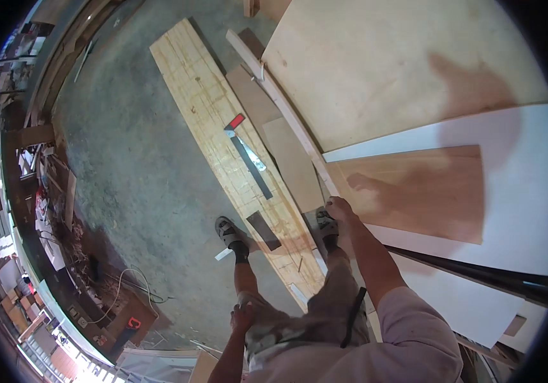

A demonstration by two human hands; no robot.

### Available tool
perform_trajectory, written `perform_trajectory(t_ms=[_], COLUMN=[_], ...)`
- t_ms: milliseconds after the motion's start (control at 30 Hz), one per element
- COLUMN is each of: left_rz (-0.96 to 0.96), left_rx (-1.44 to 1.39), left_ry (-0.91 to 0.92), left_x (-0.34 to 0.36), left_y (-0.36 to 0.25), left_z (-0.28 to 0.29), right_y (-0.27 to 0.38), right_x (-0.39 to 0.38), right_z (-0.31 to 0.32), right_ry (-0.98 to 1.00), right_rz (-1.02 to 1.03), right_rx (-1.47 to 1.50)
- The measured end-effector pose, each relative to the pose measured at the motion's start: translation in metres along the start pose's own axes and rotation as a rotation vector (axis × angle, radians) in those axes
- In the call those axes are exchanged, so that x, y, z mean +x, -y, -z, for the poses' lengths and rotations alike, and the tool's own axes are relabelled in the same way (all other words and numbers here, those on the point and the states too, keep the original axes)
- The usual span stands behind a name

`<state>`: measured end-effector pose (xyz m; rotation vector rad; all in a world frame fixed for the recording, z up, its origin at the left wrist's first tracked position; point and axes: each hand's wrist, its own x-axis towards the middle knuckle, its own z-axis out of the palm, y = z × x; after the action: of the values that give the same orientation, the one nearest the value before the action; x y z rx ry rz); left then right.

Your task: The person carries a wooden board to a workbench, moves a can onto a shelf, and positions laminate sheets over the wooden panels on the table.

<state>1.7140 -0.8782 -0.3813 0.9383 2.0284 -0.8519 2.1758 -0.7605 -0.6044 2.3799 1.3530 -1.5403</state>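
Note:
My left hand [241, 318] rests on my left thigh, its fingers lying against the shorts. My right hand [340, 209] is closed, fingers curled together, beside the lower end of a narrow wood strip [287, 113]; whatever it may hold is too small to make out. Between my feet a long pale wooden board [204, 108] runs away from me. On it lies a try square with a red handle [237, 121] and a dark blade [251, 167]. Nearer me are a dark flat rectangular piece [264, 230] and a thin stick [299, 263].
Large pale sheets [363, 64] lean or lie at the right, with a brown veneer panel [421, 191] on a white sheet [523, 185]. Thin brown panels [292, 163] lie beside the board. At the left are a scrap pile [79, 249], a cable [121, 281] and a red clamp-like tool [133, 323].

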Motion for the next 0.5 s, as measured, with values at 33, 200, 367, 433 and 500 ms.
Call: perform_trajectory(t_ms=[33,200,367,433,500], left_rz=[-0.009,-0.035,-0.095,-0.098,-0.096], left_rx=[-0.006,0.164,0.165,0.175,0.153], left_ry=[-0.005,-0.252,-0.270,-0.286,-0.294], left_x=[0.013,0.065,0.095,0.104,0.111], left_y=[-0.008,-0.016,0.003,0.012,0.019], left_z=[-0.004,-0.010,0.013,0.022,0.026], right_y=[0.002,0.008,0.036,0.054,0.072], right_x=[0.026,0.127,0.217,0.241,0.261], right_z=[-0.018,-0.131,-0.215,-0.237,-0.245], right_ry=[0.008,0.086,-0.191,-0.326,-0.314], right_rz=[0.017,-0.056,0.033,0.078,-0.015], right_rx=[0.002,0.142,0.212,0.177,0.270])
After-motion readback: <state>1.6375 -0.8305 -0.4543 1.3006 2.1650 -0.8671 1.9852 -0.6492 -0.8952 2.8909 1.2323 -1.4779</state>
